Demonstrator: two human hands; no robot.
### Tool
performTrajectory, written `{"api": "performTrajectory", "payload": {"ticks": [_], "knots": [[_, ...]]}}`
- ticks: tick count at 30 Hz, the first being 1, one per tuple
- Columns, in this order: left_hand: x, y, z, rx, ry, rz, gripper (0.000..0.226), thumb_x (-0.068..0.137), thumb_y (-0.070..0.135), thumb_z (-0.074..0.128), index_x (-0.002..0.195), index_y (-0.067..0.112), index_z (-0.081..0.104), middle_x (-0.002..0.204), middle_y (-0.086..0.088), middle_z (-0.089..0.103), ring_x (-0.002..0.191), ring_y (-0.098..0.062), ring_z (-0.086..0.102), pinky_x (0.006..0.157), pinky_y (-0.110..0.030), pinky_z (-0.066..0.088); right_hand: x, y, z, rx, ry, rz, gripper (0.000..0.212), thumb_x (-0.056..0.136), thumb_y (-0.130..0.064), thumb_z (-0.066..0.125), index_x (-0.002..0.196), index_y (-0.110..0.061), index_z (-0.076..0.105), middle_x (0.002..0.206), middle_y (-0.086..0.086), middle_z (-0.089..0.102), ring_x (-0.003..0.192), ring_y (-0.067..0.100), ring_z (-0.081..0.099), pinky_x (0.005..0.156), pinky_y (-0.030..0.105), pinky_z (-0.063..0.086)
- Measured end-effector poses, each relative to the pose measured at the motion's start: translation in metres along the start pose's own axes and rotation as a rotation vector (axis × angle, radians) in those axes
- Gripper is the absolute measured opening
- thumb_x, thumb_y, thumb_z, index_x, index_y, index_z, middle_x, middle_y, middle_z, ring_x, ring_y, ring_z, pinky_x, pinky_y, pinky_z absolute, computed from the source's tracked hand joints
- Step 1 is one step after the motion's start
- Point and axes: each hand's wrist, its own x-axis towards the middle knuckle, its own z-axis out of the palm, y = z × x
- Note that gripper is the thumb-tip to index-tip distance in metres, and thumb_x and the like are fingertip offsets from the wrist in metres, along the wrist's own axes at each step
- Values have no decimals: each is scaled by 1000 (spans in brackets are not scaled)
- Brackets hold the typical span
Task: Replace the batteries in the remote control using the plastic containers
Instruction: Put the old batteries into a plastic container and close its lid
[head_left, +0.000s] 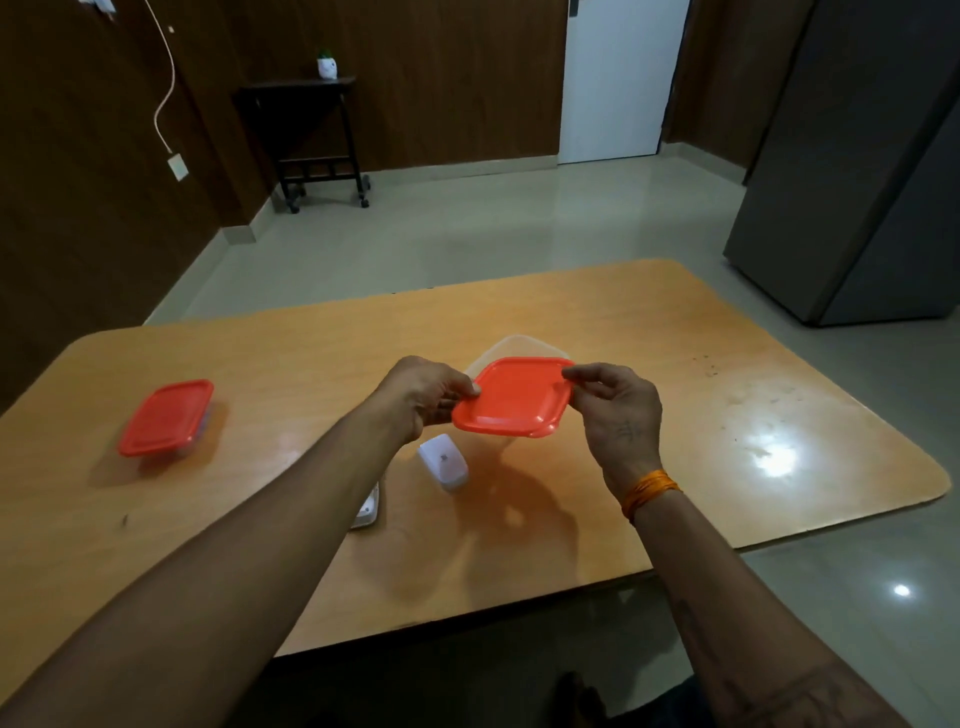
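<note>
Both hands hold an orange-red lid (511, 397) above the table. My left hand (423, 397) pinches its left edge and my right hand (618, 410) grips its right corner. Behind and under the lid stands a clear plastic container (511, 347), mostly hidden. A white battery cover (444, 460) lies on the table just below the lid. The white remote control (368, 509) lies partly hidden under my left forearm. A second container with its orange-red lid on (166, 418) sits at the left of the table.
The wooden table (727, 415) has rounded corners; its front edge runs close to me. A grey refrigerator (857, 182) stands at the right. A dark side table (311, 135) with a small plant pot stands by the far wall, left of a white door.
</note>
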Motion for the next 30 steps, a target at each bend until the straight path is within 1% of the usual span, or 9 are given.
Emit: {"api": "performTrajectory", "payload": {"ticks": [3, 5, 10, 12, 16, 20, 22, 27, 30], "knots": [[12, 5, -9, -61, 72, 72, 14, 80, -10, 77, 93, -8, 74, 89, -21, 73, 68, -28, 70, 60, -32, 61, -3, -7, 7, 190, -27, 156, 19, 102, -7, 63, 118, -8, 74, 105, 11, 74, 90, 22, 77, 76, 30, 65], [19, 11, -11, -55, 89, 131, 13, 80, -10, 77, 93, -8, 75, 86, -20, 73, 67, -26, 69, 54, -27, 61, -3, -11, 12, 264, -93, 230, 21, 102, -17, 66, 119, -5, 70, 98, 16, 73, 78, 22, 76, 69, 29, 64], [40, 25, -10, 13, 38, 229, 23, 82, -9, 79, 104, -5, 76, 89, -16, 74, 73, -21, 70, 55, -22, 60, 13, -7, 19, 276, -106, 284, 48, 88, -1, 80, 133, -5, 63, 99, 27, 73, 81, 30, 78, 71, 34, 66], [49, 28, -7, 57, -2, 231, 29, 82, -9, 79, 110, -2, 77, 94, -15, 74, 78, -20, 70, 58, -22, 60, 18, -6, 21, 243, -68, 288, 50, 85, -1, 83, 131, -6, 64, 103, 28, 74, 82, 31, 78, 71, 34, 65], [67, 28, 1, 82, -8, 194, 28, 79, -4, 80, 104, 9, 82, 102, -12, 78, 93, -24, 68, 73, -30, 53, 22, -3, 24, 247, -35, 364, 48, 84, -5, 85, 128, -5, 65, 91, 16, 75, 68, 20, 77, 65, 33, 65], [79, 20, 8, 139, 7, 146, 29, 80, -2, 81, 107, 8, 82, 112, -12, 78, 106, -27, 64, 83, -35, 50, 26, 2, 27, 256, -10, 433, 49, 82, -2, 85, 126, -6, 64, 97, 21, 77, 75, 28, 80, 63, 32, 64], [82, 13, 11, 155, 0, 121, 28, 82, -4, 78, 108, 8, 82, 113, -14, 77, 108, -29, 64, 81, -35, 51, 28, 5, 28, 225, 2, 447, 49, 81, -1, 86, 125, -7, 65, 97, 20, 77, 75, 29, 80, 64, 32, 64], [82, 6, 13, 105, 13, 90, 24, 89, -6, 72, 109, 6, 79, 103, -11, 76, 91, -24, 68, 62, -32, 53, 25, 12, 30, 144, 24, 482, 41, 78, -4, 89, 111, -14, 67, 93, 16, 77, 75, 33, 80, 70, 41, 68], [83, 5, 11, 129, 53, 121, 16, 89, 0, 75, 104, 5, 80, 102, -13, 77, 90, -28, 72, 63, -34, 58, 24, 16, 34, 132, 45, 506, 40, 77, -9, 91, 110, -13, 68, 92, 16, 77, 74, 34, 80, 71, 44, 68]]}}
